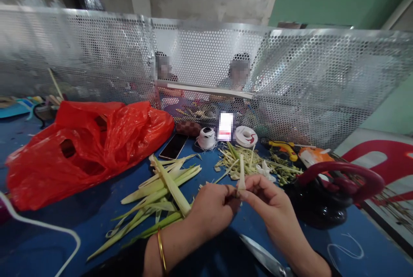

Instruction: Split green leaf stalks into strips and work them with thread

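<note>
My left hand, with a gold bangle on the wrist, is closed and meets my right hand above the blue table. Both pinch a short pale green leaf strip that stands up between the fingertips. A bundle of long green leaf strips lies just left of my left hand. A pile of thin green trimmings sits right behind my hands. Scissors lie on the table under my right forearm.
A red plastic bag fills the left side. A phone, thread spools, a tape roll and a black and red basket stand behind. A perforated metal screen divides the table; two people sit beyond it.
</note>
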`<act>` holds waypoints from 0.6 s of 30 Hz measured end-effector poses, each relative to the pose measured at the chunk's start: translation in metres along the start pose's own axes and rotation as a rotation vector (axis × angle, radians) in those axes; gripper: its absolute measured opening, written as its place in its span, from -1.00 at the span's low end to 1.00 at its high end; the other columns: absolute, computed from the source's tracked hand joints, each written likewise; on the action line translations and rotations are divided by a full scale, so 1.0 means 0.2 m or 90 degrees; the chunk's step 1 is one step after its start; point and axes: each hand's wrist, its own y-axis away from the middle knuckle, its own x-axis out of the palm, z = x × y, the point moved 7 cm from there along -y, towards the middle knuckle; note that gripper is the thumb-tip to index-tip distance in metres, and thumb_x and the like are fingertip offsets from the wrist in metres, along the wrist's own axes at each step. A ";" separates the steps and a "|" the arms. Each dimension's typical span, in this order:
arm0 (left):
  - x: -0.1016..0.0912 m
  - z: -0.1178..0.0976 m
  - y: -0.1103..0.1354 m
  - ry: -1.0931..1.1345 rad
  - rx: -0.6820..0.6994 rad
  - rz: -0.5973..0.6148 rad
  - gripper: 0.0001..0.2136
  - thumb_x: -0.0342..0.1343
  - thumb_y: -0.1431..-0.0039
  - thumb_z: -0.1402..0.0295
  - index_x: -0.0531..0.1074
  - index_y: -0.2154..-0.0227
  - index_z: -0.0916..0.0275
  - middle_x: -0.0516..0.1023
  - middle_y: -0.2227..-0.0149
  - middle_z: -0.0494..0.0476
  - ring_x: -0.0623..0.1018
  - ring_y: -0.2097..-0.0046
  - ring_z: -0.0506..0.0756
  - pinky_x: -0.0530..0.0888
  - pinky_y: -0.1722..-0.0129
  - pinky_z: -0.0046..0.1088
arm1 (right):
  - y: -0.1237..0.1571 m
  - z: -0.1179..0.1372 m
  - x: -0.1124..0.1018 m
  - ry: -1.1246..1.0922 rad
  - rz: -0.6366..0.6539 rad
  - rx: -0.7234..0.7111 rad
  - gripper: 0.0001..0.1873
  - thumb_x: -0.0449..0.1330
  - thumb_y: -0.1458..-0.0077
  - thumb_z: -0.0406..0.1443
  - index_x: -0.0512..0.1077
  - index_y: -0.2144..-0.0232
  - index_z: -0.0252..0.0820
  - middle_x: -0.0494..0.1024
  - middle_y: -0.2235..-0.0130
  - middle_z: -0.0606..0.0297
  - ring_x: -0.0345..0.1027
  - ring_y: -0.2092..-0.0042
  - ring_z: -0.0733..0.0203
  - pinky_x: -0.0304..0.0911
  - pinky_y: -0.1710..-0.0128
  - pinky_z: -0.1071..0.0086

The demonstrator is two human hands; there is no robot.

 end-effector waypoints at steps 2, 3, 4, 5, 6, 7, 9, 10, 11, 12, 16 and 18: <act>0.02 0.02 -0.01 0.088 -0.035 0.022 -0.73 -0.02 -0.16 0.26 0.52 0.51 0.21 0.52 0.56 0.05 0.45 0.51 0.03 0.21 0.52 -0.51 | 0.01 0.01 -0.01 -0.014 -0.023 -0.008 -0.82 0.31 0.05 -0.23 0.39 0.50 -0.17 0.42 0.51 0.37 0.34 0.47 0.28 0.32 0.47 0.44; 0.02 0.03 -0.01 0.123 -0.051 0.032 -0.73 -0.02 -0.15 0.26 0.52 0.52 0.22 0.52 0.57 0.04 0.45 0.51 0.03 0.23 0.52 -0.52 | 0.01 0.01 -0.02 -0.014 -0.037 -0.012 -0.82 0.31 0.05 -0.24 0.39 0.49 -0.17 0.42 0.51 0.38 0.34 0.47 0.29 0.32 0.48 0.45; 0.03 0.04 -0.01 0.153 -0.071 0.041 -0.74 -0.01 -0.13 0.26 0.52 0.53 0.23 0.52 0.58 0.05 0.46 0.52 0.03 0.25 0.52 -0.53 | 0.01 0.01 -0.03 -0.015 -0.049 -0.013 -0.84 0.31 0.05 -0.24 0.40 0.46 -0.17 0.43 0.50 0.37 0.35 0.47 0.28 0.32 0.48 0.45; 0.04 0.05 -0.01 0.178 -0.092 0.053 -0.75 0.00 -0.11 0.27 0.51 0.54 0.23 0.52 0.58 0.05 0.47 0.53 0.03 0.27 0.52 -0.53 | 0.02 0.01 -0.03 -0.019 -0.059 -0.009 -0.84 0.31 0.05 -0.25 0.42 0.40 -0.16 0.44 0.49 0.36 0.36 0.46 0.28 0.32 0.47 0.45; 0.05 0.06 -0.01 0.200 -0.111 0.063 -0.76 0.01 -0.09 0.28 0.50 0.55 0.24 0.53 0.57 0.05 0.48 0.53 0.03 0.29 0.52 -0.53 | 0.01 0.00 -0.04 -0.028 -0.064 0.002 -0.80 0.31 0.05 -0.25 0.44 0.32 -0.16 0.46 0.48 0.35 0.36 0.46 0.28 0.32 0.47 0.44; 0.05 0.06 -0.02 0.216 -0.124 0.067 -0.77 0.01 -0.07 0.28 0.50 0.56 0.24 0.54 0.56 0.06 0.49 0.52 0.04 0.31 0.51 -0.53 | 0.01 -0.01 -0.04 -0.041 -0.063 0.016 -0.73 0.31 0.05 -0.24 0.46 0.25 -0.16 0.47 0.47 0.35 0.37 0.46 0.27 0.32 0.47 0.43; 0.06 0.06 -0.01 0.232 -0.138 0.074 -0.79 0.03 -0.04 0.28 0.49 0.56 0.24 0.56 0.54 0.06 0.49 0.52 0.04 0.33 0.51 -0.53 | 0.01 -0.02 -0.04 -0.071 -0.051 0.049 -0.63 0.32 0.06 -0.24 0.46 0.15 -0.16 0.48 0.46 0.35 0.36 0.46 0.27 0.32 0.46 0.42; 0.06 0.06 -0.01 0.233 -0.141 0.078 -0.79 0.03 -0.03 0.28 0.49 0.56 0.24 0.55 0.55 0.05 0.49 0.52 0.03 0.32 0.51 -0.53 | 0.01 -0.03 -0.04 -0.081 -0.046 0.062 -0.65 0.33 0.06 -0.23 0.48 0.17 -0.17 0.48 0.47 0.35 0.35 0.46 0.28 0.31 0.46 0.42; 0.06 0.06 -0.01 0.234 -0.142 0.084 -0.79 0.03 -0.03 0.28 0.49 0.57 0.24 0.54 0.57 0.04 0.48 0.53 0.02 0.31 0.52 -0.54 | 0.01 -0.04 -0.04 -0.089 -0.044 0.070 -0.70 0.33 0.07 -0.24 0.50 0.23 -0.17 0.47 0.47 0.35 0.34 0.45 0.29 0.31 0.45 0.43; 0.07 0.06 -0.01 0.237 -0.143 0.091 -0.80 0.03 -0.02 0.29 0.49 0.58 0.24 0.52 0.59 0.04 0.46 0.54 0.01 0.30 0.53 -0.54 | 0.00 -0.04 -0.04 -0.096 -0.044 0.073 -0.77 0.33 0.07 -0.25 0.51 0.30 -0.18 0.46 0.47 0.35 0.33 0.45 0.30 0.30 0.44 0.44; 0.10 0.05 -0.01 0.287 -0.147 0.128 -0.82 0.04 0.01 0.33 0.45 0.63 0.24 0.51 0.60 0.02 0.44 0.56 -0.01 0.29 0.54 -0.56 | 0.00 -0.02 -0.06 -0.082 -0.063 0.046 -0.87 0.31 0.03 -0.26 0.45 0.49 -0.18 0.44 0.48 0.36 0.30 0.46 0.31 0.28 0.45 0.45; 0.11 0.06 -0.01 0.327 -0.178 0.134 -0.82 0.07 0.02 0.30 0.45 0.61 0.25 0.54 0.57 0.05 0.45 0.57 -0.01 0.28 0.57 -0.56 | 0.00 0.01 -0.08 -0.028 -0.081 0.007 -0.87 0.28 -0.01 -0.26 0.42 0.48 -0.17 0.44 0.47 0.36 0.32 0.47 0.29 0.29 0.46 0.43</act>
